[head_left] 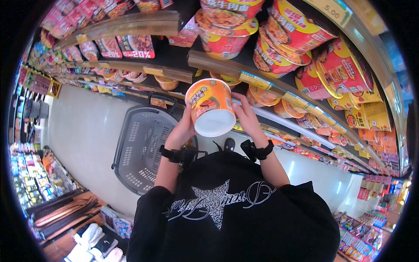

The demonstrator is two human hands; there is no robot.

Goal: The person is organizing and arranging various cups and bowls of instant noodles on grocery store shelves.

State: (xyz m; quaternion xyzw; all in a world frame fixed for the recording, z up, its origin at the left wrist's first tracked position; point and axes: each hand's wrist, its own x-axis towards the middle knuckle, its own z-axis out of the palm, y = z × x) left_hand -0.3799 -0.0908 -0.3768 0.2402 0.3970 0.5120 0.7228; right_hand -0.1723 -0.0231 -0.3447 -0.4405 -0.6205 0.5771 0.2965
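Noodle cup (210, 107), orange with a picture label, was up between both hands in front of the shelf edge, tipped so that its white base faced my camera. Reading from the left, a far aisle of packed shelves (30, 174) ran down the edge of my view. Then came pale floor (83, 126), and against it a grey shopping basket (142, 148) with its black handle up, lower left of the hands and apart from them. Above the basket, a red tag marked -20% (137, 53) hung on a shelf.

Next came the left hand (180, 131), with a black strap (172, 153) on its wrist. Its fingers were curled around the left side of the noodle cup and closed on the wall, the thumb hidden from me. The cup sat in the middle, touching both hands and nothing else. The right hand (248, 118), with a black wrist strap (257, 151) of its own, laid its fingers along the right side of the cup. They were nearly straight rather than curled, and pressed it against the other hand.

Behind that hand I saw the wooden shelf edge (244, 74) with its price strips. Farther right, red noodle bowls (292, 26) stood stacked on their sides, with yellow packets (371, 115) beneath them and a yellow price label reading 5.00 (331, 9) at the top. My lower view was filled by a black sweatshirt (235, 218) with a pale star print
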